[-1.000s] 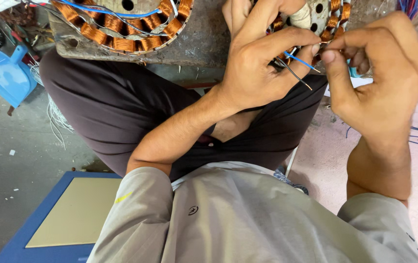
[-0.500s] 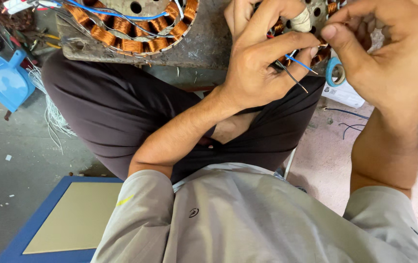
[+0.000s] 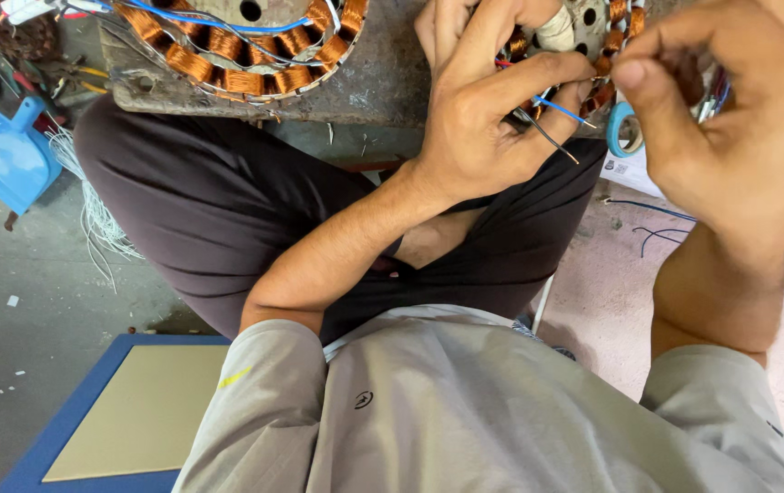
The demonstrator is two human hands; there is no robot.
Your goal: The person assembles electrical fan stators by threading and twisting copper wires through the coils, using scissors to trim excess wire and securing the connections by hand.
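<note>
Drifted right and up since the earlier frame: right hand [image 3: 730, 137], now apart from the left hand [image 3: 492, 110], fingers curled with thumb and forefinger pressed together; held thing too hidden to tell. Clamped between left thumb and fingers at upper centre: thin blue wire [image 3: 558, 110] and a dark strand, against the stator [image 3: 606, 55] with glossy copper coils. Lay at upper left on the worn grey bench [image 3: 383, 87]: second round stator [image 3: 246, 46]. Sat just behind the right hand: blue tape roll [image 3: 623, 130].
</note>
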